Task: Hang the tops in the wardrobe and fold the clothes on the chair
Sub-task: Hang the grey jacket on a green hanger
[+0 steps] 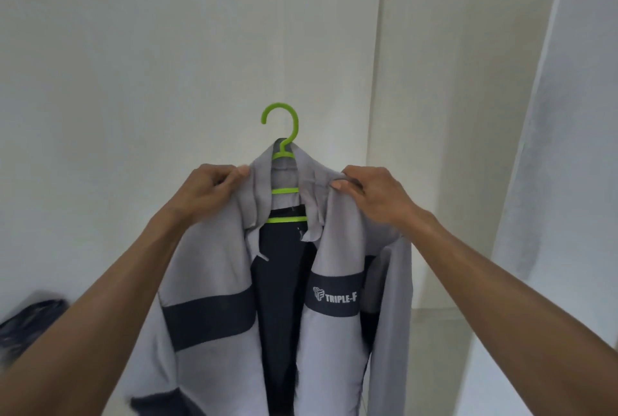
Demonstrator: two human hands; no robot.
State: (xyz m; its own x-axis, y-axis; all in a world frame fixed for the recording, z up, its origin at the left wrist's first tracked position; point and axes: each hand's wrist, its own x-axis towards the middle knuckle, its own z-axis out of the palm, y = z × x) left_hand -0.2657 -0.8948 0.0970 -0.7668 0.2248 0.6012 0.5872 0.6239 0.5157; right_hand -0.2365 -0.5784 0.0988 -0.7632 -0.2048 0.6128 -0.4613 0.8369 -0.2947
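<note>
A grey top [207,268] with dark navy bands and a "TRIPLE-F" logo hangs open in front of me on a lime green plastic hanger [284,148]. The hanger's hook points up, free of any rail, in front of a white wall. My left hand [207,188] pinches the top's left shoulder near the collar. My right hand [371,194] grips the right shoulder. Both hands hold the top up at the same height. The lower part of the top runs out of the frame.
A white wall [133,47] fills the background, with a vertical white panel edge [378,81] at the right and another white surface [568,148] further right. A blurred dark garment [30,325] lies at the lower left.
</note>
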